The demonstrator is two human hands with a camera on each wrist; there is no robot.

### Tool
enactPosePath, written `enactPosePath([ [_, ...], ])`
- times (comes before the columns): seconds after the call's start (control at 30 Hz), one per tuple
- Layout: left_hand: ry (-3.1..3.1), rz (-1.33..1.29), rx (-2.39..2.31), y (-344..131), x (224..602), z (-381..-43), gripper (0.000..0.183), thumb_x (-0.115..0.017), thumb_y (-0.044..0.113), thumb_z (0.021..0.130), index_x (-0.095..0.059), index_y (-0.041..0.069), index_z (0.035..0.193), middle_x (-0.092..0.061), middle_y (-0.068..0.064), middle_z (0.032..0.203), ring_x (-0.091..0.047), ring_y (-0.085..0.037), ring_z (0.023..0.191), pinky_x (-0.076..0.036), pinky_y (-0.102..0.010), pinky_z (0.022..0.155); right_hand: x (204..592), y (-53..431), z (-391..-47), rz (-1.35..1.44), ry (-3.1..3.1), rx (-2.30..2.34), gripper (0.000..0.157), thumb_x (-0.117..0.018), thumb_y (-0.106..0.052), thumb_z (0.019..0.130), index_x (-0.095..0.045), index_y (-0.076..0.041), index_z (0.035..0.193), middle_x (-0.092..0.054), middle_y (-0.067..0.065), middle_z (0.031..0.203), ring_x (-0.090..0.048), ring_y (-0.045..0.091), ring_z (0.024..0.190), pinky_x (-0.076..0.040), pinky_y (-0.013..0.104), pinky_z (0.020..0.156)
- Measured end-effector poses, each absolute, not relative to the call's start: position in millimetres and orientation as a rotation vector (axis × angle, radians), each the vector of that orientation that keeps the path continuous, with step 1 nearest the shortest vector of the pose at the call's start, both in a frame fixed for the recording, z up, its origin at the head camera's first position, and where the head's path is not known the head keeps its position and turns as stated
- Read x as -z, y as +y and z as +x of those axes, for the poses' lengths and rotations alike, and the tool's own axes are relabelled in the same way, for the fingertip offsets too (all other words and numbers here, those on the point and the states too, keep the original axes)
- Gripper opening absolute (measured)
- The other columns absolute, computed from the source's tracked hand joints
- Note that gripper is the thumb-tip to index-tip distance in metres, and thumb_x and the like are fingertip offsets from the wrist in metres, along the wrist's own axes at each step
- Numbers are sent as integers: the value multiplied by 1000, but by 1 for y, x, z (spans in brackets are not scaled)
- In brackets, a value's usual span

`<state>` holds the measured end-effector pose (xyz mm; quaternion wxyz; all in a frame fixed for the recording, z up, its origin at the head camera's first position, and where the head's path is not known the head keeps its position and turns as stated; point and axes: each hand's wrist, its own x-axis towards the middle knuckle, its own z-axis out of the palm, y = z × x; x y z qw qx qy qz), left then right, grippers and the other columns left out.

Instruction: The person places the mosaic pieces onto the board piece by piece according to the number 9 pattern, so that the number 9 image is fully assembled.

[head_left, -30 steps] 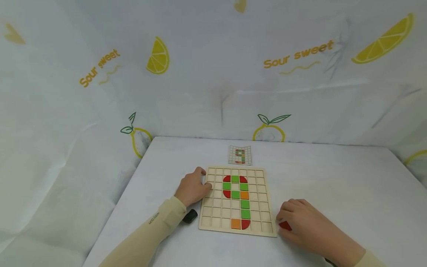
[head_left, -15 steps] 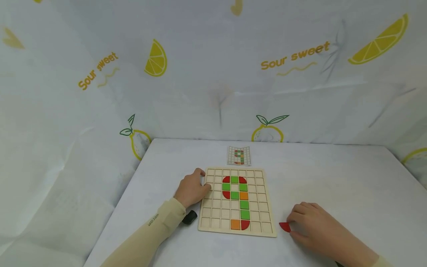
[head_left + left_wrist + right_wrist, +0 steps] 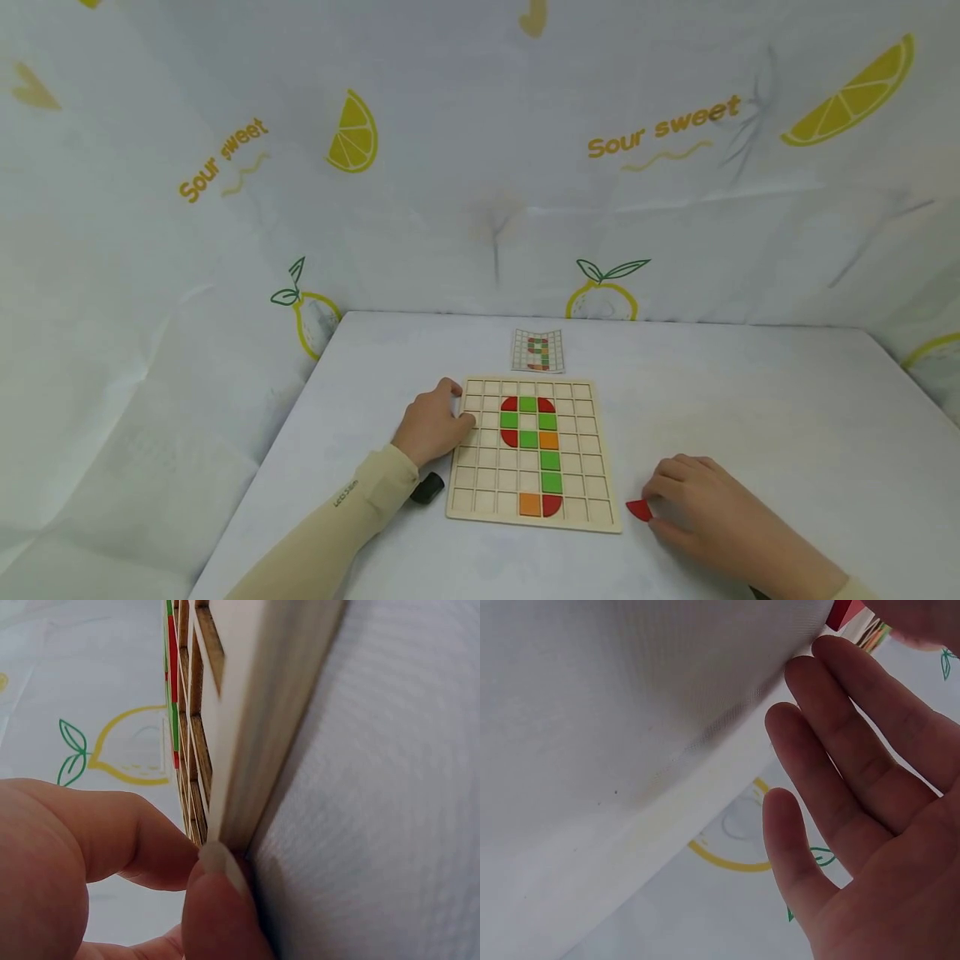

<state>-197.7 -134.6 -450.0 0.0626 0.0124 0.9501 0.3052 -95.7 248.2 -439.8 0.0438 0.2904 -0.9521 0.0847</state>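
A wooden grid board (image 3: 487, 480) lies on the table, with green, orange and red pieces in its cells forming a 9-like figure. My left hand (image 3: 432, 422) grips the board's left edge, thumb at the near part of the rim, fingers farther up. The left wrist view shows the fingertips (image 3: 225, 874) right at the board's side. Off the board's lower right corner, my right hand (image 3: 701, 508) pinches a red rounded piece (image 3: 639, 510) between thumb and index finger. In the right wrist view only a bit of this red piece (image 3: 841, 611) shows; the other fingers (image 3: 810, 761) are extended.
Behind the board lies a pattern card (image 3: 537, 351) with the same coloured figure on a grid. A small black object (image 3: 428, 488) sits beside the left wrist. A white cloth with lemon prints (image 3: 600, 208) rises behind the table's back edge.
My right hand has drawn back to the right from the board's edge, so more of the red piece shows at its fingertips. The left hand and board have stayed put.
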Motion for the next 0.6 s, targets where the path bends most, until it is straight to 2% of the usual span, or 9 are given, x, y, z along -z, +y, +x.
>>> enactPosePath([
  [0.6, 2870, 45, -929, -135, 450, -198, 46, -69, 25, 97, -60, 4, 137, -54, -1, 66, -49, -16, 59, -39, -31, 57, 436, 241, -103, 824, -3008, -205, 26, -95, -31, 79, -72, -37, 90, -60, -26, 92, -60, 6, 95, -54, 48, 100],
])
